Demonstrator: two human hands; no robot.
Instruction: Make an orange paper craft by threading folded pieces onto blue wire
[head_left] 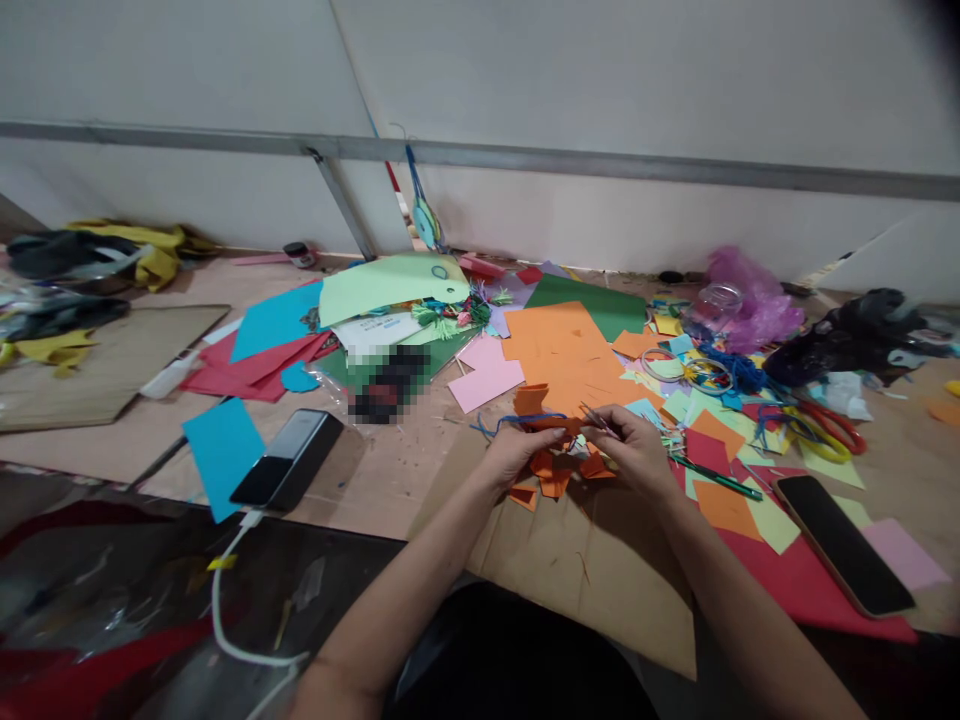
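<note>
My left hand (517, 450) is closed, its thumb and fingers pinching an orange paper piece (559, 437) with blue string (510, 420) beside it. Close by on the right, my right hand (630, 445) is closed on something thin, perhaps small scissors or a tool, too small to make out. Orange paper scraps (553, 475) lie below both hands on a brown cardboard sheet (600, 570). A large orange sheet (562, 350) is just beyond them.
To the right are a phone (844, 545), a green pen (720, 477) and yellow-handled scissors (821, 437). A black power bank (289, 460) with a white cable stands left, near the table edge. Coloured paper and a pink plastic bag (754, 300) lie farther back.
</note>
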